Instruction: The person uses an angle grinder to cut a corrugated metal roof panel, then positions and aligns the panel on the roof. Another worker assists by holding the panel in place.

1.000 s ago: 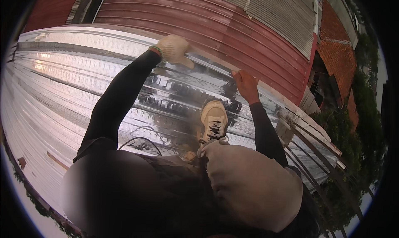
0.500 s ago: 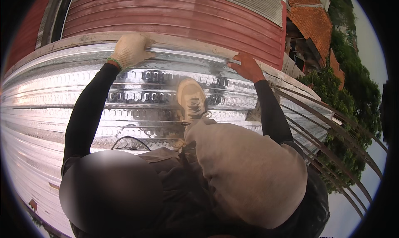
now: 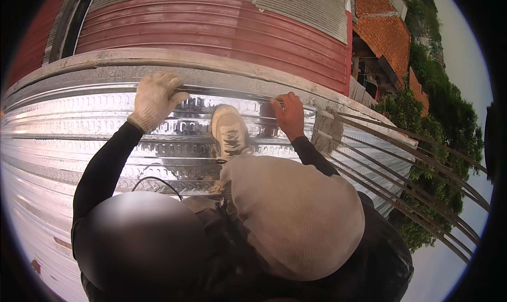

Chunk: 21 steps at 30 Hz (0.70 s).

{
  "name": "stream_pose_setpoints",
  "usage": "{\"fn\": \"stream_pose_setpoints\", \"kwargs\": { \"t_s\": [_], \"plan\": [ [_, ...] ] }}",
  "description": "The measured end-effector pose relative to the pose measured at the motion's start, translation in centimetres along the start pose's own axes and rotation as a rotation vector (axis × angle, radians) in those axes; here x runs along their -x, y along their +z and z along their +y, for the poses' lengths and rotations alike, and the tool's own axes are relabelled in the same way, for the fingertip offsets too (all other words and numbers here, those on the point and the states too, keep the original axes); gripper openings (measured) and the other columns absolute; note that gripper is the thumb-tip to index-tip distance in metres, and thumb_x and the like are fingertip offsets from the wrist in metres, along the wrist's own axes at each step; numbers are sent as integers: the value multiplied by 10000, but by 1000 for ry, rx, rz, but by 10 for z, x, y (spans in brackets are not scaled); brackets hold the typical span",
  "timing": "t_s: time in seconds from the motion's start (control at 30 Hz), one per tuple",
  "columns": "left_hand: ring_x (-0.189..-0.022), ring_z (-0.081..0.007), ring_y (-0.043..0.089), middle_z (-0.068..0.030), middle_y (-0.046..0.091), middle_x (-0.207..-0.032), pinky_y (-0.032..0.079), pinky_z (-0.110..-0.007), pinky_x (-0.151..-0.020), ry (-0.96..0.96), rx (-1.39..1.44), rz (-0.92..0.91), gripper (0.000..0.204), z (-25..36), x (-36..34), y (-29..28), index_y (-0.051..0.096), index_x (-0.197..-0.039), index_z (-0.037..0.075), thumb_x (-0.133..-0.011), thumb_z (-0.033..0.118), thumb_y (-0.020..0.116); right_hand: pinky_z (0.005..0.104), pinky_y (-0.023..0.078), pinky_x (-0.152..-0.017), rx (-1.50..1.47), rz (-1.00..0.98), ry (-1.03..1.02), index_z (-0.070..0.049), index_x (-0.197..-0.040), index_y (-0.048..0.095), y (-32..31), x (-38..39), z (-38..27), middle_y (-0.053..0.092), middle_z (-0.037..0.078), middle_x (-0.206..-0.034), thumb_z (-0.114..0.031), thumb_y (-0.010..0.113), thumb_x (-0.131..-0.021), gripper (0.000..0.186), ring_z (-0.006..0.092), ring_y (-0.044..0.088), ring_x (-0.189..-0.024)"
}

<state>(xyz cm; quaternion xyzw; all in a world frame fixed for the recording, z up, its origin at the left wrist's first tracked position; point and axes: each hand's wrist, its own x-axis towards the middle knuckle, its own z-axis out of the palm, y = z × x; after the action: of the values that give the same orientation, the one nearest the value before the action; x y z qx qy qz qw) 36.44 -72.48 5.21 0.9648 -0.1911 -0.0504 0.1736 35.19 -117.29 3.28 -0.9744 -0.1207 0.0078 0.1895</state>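
Note:
My left hand, in a cream knit glove, is closed over the far lip of a shiny ribbed metal sheet. To its right, my bare right hand curls its fingers over that same lip. My white laced shoe rests on the sheet between both hands. Beyond the lip runs a rough grey concrete edge. A thin dark loop lies on the metal by my left arm.
Several long rebar rods rise from a concrete stub at the right. Past the edge are red and grey corrugated roofing, an orange tiled roof and trees.
The sheet's lip and both hands have shifted toward my body, baring a strip of concrete along the edge. The view has also turned, and my right hand sits nearer my shoe.

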Motion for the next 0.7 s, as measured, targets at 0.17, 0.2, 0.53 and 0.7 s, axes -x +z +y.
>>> {"fn": "stream_pose_setpoints", "kwargs": {
  "t_s": [0.17,0.2,0.53,0.7],
  "plan": [
    [-1549,-294,480,-33,602,-1607,325,-571,-1315,-45,-164,85,797,-6,-42,6,656,-1523,202,-898,674,809,570,356,-1114,90,63,-63,-88,-1301,729,23,-42,9,665,115,-1293,-451,580,-1146,422,341,588,-1271],
    [-1598,-294,424,-30,552,-1666,280,-590,-1350,-10,-205,179,852,-4,-43,10,617,-1579,217,-902,703,793,581,338,-1135,117,133,-92,-98,-1353,721,30,-40,8,665,106,-1360,-463,556,-1155,447,330,574,-1327],
    [-1691,-315,309,-72,379,-1816,283,-593,-1365,-116,-313,-167,964,-35,-117,39,444,-1735,235,-989,821,612,813,218,-1253,192,-240,102,-240,-1685,513,78,-113,54,431,120,-1772,-553,399,-1181,604,371,355,-1666],
    [-1678,-326,350,-58,378,-1826,335,-541,-1354,-96,-171,-245,850,-38,-118,41,557,-1672,227,-1005,741,667,766,325,-1220,200,-263,35,-196,-1636,576,77,-113,59,435,172,-1742,-530,458,-1169,586,405,477,-1571]
  ]
}}
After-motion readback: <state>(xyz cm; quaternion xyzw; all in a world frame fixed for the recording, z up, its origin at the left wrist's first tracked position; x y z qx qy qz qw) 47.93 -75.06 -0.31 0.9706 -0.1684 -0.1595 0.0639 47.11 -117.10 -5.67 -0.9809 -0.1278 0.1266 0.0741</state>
